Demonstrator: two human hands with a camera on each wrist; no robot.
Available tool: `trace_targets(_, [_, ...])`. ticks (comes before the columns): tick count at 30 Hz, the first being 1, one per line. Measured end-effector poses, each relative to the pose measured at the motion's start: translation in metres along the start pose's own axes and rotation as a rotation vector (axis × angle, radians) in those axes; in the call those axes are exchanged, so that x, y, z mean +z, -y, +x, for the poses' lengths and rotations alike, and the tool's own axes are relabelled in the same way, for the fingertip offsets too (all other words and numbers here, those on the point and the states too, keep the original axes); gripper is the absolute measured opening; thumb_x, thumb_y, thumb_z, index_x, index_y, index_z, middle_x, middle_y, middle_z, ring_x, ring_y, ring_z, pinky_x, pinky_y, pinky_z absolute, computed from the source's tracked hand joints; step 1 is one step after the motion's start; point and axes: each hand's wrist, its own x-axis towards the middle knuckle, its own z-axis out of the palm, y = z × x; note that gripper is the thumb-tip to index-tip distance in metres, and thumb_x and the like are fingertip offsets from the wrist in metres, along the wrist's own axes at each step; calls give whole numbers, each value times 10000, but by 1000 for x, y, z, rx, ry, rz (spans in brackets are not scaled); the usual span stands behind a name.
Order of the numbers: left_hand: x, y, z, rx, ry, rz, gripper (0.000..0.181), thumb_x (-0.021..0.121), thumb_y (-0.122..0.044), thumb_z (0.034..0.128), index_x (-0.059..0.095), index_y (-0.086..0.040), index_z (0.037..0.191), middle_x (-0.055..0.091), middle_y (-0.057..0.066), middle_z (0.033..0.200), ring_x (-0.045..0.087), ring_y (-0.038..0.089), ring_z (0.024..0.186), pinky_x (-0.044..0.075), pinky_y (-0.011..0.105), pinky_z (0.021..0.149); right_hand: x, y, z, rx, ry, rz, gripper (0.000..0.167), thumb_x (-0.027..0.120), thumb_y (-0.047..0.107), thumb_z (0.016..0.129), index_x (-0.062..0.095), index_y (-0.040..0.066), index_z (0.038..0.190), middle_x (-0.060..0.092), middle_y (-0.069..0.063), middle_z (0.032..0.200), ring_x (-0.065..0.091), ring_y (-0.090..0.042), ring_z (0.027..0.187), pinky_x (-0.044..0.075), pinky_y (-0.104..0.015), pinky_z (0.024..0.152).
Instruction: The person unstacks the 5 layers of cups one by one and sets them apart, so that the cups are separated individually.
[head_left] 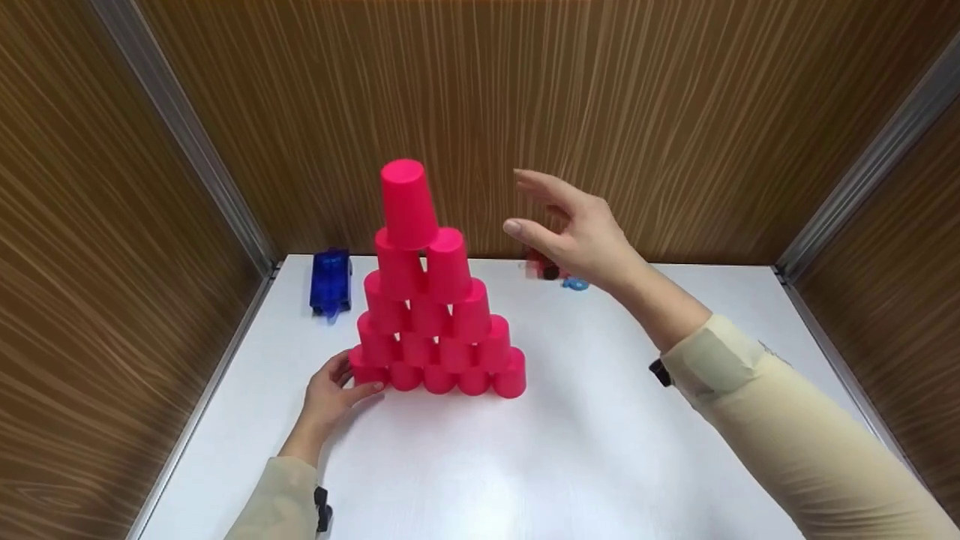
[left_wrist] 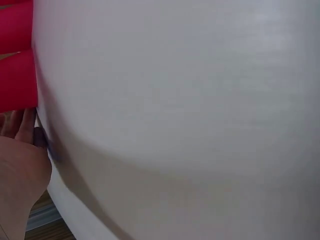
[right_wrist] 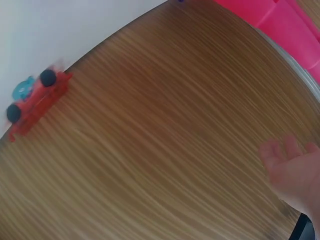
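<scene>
A: Nearest the camera, a cream sleeve is seen at the lower right. Where is the right hand held?

B: In the air, right of the upper rows of the stack of pink cups, thumb parted from the fingers — nothing is gripped by it.

A: And the left hand?

B: It is placed low; the left end cup of the bottom row is held between thumb and fingers.

A: How are the cups arranged?

B: Upside down, in rows of five, four, three, two and one, on the white counter.

A: What else is found around?

B: A blue toy is set at the rear left, apart from the cups. At the rear right, a red toy car is partly hidden by the right hand in the head view, a small light-blue object just beside it.

A: What is in the way?

B: The space between the toys is taken up by the stack — and the counter is bounded behind and on both sides by wood-grained panels.
</scene>
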Motion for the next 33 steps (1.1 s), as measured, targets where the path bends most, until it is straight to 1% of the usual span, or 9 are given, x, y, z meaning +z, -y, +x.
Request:
trace_targets(3, [4, 5, -3, -2, -10, 20, 871, 908, -238, 874, 433, -147, 1599, 483, 103, 1600, 414, 329, 1507, 428, 479, 1193, 2, 9, 11, 8, 21, 78, 718, 762, 524, 949, 516, 263, 1571, 581, 27, 1526, 548, -126, 1391, 454, -367, 1174])
trace_targets(7, [9, 8, -5, -28, -24, 0, 873, 925, -263, 851, 459, -183, 1585, 497, 60, 1584, 406, 312, 1504, 449, 495, 1176, 8, 21, 27, -14, 54, 162, 722, 789, 499, 934, 523, 261, 1562, 594, 51, 1501, 553, -109, 1377, 461, -381, 1170])
trace_targets(11, [12, 9, -6, -36, -32, -22, 854, 924, -275, 852, 478, -194, 1575, 509, 45, 1576, 403, 303, 1510, 462, 482, 1165, 17, 34, 40, -36, 79, 214, 722, 813, 465, 924, 528, 267, 1557, 606, 75, 1474, 562, -93, 1356, 486, -371, 1140])
trace_targets(14, [13, 10, -8, -35, -41, -11, 814, 917, -286, 862, 504, -203, 1558, 525, 35, 1564, 410, 290, 1510, 449, 472, 1178, 26, 42, 47, -39, 89, 237, 715, 824, 440, 919, 534, 277, 1552, 614, 86, 1454, 570, -76, 1333, 506, -331, 1102])
trace_targets(16, [14, 11, -9, -33, -42, 6, 803, 910, -303, 871, 507, -203, 1559, 526, 38, 1568, 408, 292, 1514, 433, 481, 1190, 32, 46, 50, -42, 96, 250, 717, 828, 422, 919, 535, 259, 1553, 618, 79, 1449, 574, -81, 1326, 510, -315, 1088])
trace_targets(21, [17, 13, -10, -24, -47, 38, 789, 904, -333, 876, 519, -207, 1553, 533, 40, 1567, 414, 294, 1511, 396, 520, 1213, 43, 51, 55, -37, 116, 301, 717, 837, 401, 913, 540, 247, 1547, 629, 72, 1422, 601, -108, 1286, 541, -331, 1044])
trace_targets(23, [18, 12, -9, -16, -50, 44, 780, 908, -337, 870, 531, -209, 1541, 541, 38, 1558, 422, 290, 1507, 389, 524, 1218, 46, 51, 56, -27, 121, 327, 713, 844, 400, 908, 546, 259, 1539, 638, 73, 1397, 617, -115, 1259, 556, -342, 1023])
trace_targets(28, [21, 11, -7, -4, -37, 35, 784, 909, -327, 870, 527, -206, 1544, 532, 45, 1567, 408, 302, 1515, 396, 524, 1213, 52, 48, 57, -9, 118, 353, 699, 851, 381, 906, 556, 246, 1525, 662, 69, 1344, 637, -127, 1214, 569, -361, 997])
trace_targets(33, [21, 14, -9, -25, -36, 57, 799, 907, -358, 868, 515, -241, 1554, 528, 13, 1571, 411, 293, 1513, 426, 515, 1191, 59, 44, 56, -1, 115, 358, 673, 852, 367, 905, 570, 246, 1504, 670, 63, 1322, 647, -136, 1197, 580, -370, 982])
